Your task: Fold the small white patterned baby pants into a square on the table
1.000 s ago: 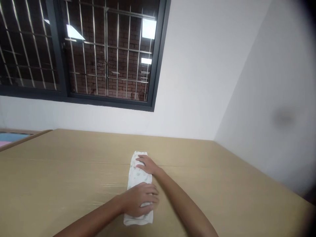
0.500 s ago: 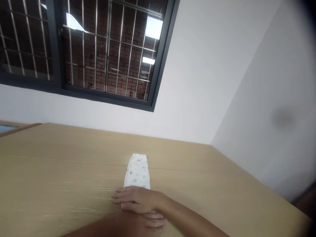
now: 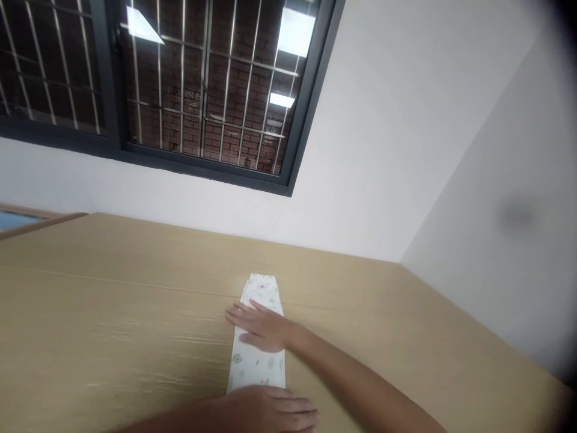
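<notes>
A long, narrow folded white cloth [image 3: 256,367] with small green and brown prints lies flat on the table, pointing away from me. My right hand [image 3: 264,328] rests palm down across its upper half, fingers stretched out to the left past the cloth's edge. Across the near part of the cloth lies my left hand [image 3: 277,412], flat, its fingers extended to the right. The cloth's near end is hidden beneath the left hand and forearm. Neither hand grips the fabric.
The wooden table [image 3: 148,337] has a seam running across it and glossy ripples at left. Behind stand a white wall [image 3: 360,150] and a dark-framed barred window [image 3: 207,90]. A wooden-edged object with a blue surface [image 3: 18,221] shows at far left.
My right hand has slid up the cloth, away from me, and is now apart from my left hand. More printed fabric shows between them. The view has shifted slightly.
</notes>
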The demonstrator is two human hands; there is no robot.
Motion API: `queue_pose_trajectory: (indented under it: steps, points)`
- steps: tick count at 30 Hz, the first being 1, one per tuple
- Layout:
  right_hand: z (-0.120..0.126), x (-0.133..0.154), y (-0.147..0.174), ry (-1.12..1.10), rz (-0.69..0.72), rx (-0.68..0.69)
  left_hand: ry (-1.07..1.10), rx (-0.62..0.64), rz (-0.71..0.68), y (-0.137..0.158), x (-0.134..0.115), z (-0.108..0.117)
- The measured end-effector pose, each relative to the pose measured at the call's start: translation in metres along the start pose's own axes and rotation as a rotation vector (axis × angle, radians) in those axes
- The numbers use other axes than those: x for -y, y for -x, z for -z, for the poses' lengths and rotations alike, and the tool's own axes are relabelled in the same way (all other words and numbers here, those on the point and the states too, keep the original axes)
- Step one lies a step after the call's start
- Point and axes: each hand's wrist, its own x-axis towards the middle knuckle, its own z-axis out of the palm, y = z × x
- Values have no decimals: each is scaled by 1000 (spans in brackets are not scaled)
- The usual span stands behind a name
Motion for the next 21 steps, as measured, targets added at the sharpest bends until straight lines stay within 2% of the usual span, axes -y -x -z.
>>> queue_pose_trajectory:
  steps: [6, 10, 13, 16, 18, 21]
  points:
    - [20, -57, -21, 34, -160, -39, -14, -12, 133, -1, -8, 4]
    - [28, -91, -32, 55, -223, -108, 16, -61, 118, 2, -11, 7]
    - [31, -111, -41, 51, -267, -204, 6, -36, 45, 4, -16, 10]
    - [34, -122, -48, 53, -360, -267, -87, 9, -39, 2, -15, 8]
    - [35, -123, -51, 83, -405, -274, -180, -7, -57, -1, -10, 5]
    - [35, -114, -52, 184, -414, -273, -428, -42, -124, -5, -1, 2]
